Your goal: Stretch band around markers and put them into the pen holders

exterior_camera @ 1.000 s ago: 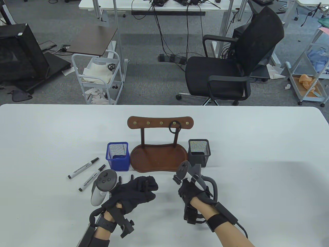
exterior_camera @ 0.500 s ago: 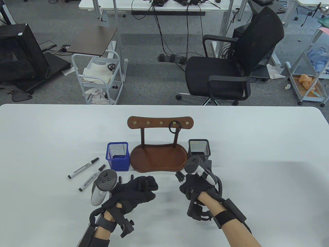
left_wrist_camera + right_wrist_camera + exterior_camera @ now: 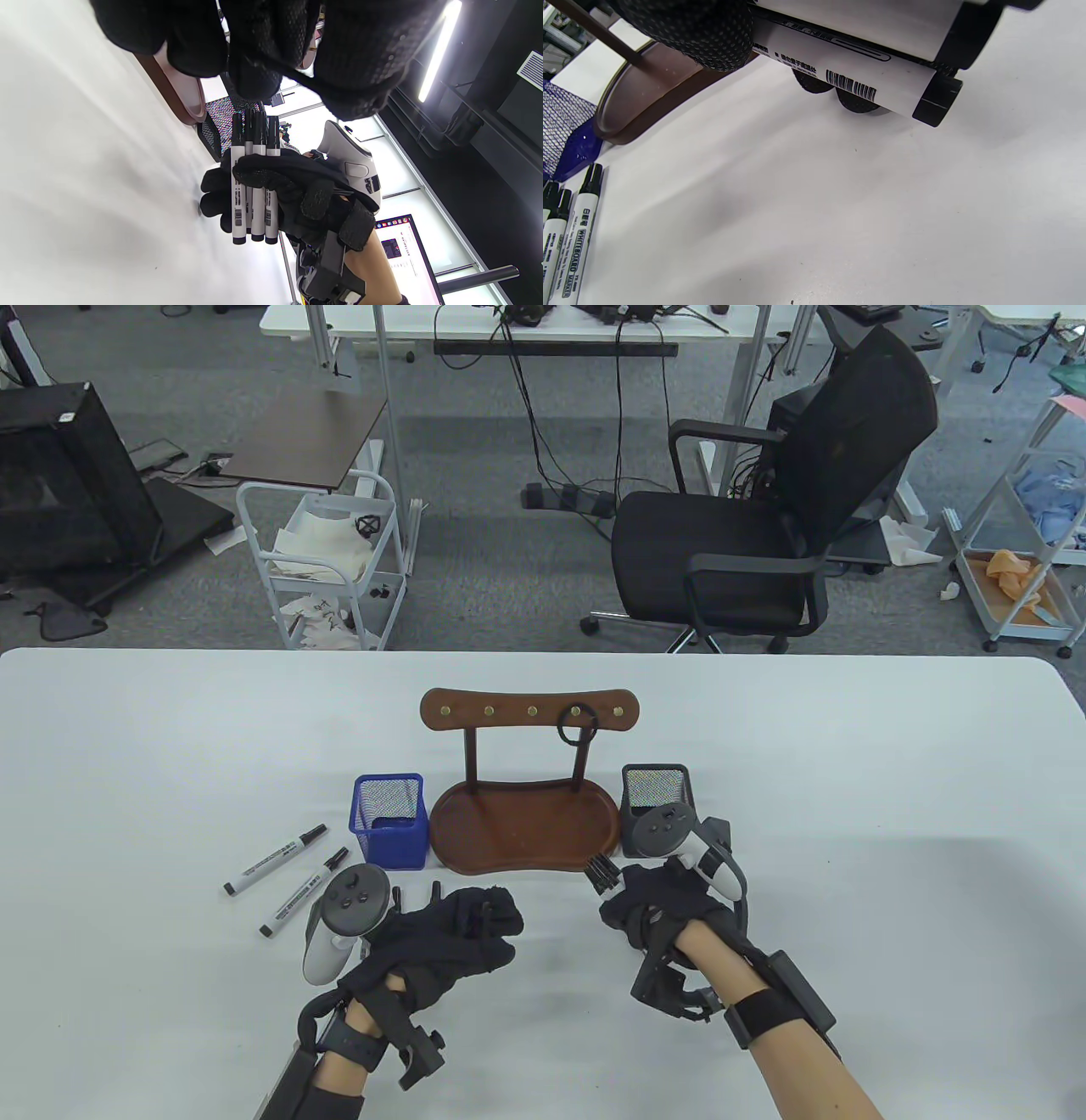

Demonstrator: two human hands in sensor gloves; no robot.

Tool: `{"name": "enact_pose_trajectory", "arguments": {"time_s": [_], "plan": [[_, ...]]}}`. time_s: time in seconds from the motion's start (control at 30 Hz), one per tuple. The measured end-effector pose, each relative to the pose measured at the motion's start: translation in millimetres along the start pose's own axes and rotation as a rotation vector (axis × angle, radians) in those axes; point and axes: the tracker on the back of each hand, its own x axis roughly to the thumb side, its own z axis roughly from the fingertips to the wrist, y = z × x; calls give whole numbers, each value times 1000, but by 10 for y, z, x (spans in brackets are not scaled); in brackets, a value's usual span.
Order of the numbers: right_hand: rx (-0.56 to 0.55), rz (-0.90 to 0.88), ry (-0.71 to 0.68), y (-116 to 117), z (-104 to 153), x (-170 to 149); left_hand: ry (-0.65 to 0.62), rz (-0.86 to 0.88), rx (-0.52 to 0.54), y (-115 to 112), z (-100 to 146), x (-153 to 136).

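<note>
My right hand [image 3: 636, 903] grips a bundle of several white markers [image 3: 601, 873], black caps pointing toward the wooden tray [image 3: 475, 827]. The left wrist view shows this bundle [image 3: 253, 186] side by side in my right hand [image 3: 280, 178]. My left hand [image 3: 484, 920] is curled near the table's front, and a thin black band [image 3: 305, 82] is stretched across its fingers [image 3: 263, 42]. The black mesh pen holder [image 3: 655, 796] stands just beyond my right hand. The blue mesh pen holder [image 3: 390, 821] stands left of the tray. Loose markers [image 3: 276, 858] lie left of it.
A wooden hook rack [image 3: 530, 711] rises behind the tray, with another black band [image 3: 575, 727] hanging on a hook. The right wrist view shows loose markers [image 3: 568, 237] on the white table [image 3: 840, 212] beside the blue holder [image 3: 564, 127].
My right hand has moved right and a little away from me with the marker bundle, ending close in front of the black holder. The left hand has stayed put.
</note>
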Motion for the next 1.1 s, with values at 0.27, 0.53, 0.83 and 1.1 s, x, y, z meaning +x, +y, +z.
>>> {"name": "enact_pose_trajectory", "arguments": {"time_s": [0.27,0.53,0.83,1.1], "plan": [[21,-6,-36,-50,19,36,5,0,3,-5,-6,-8],[8,8,-97,-54,41,59,-3,-25,30,10,-11,-8],[-100,101,-192,25,137,139,-4,-74,41,1,-22,-25],[-74,151,-277,157,265,260,0,-95,30,-53,-42,-24]]}}
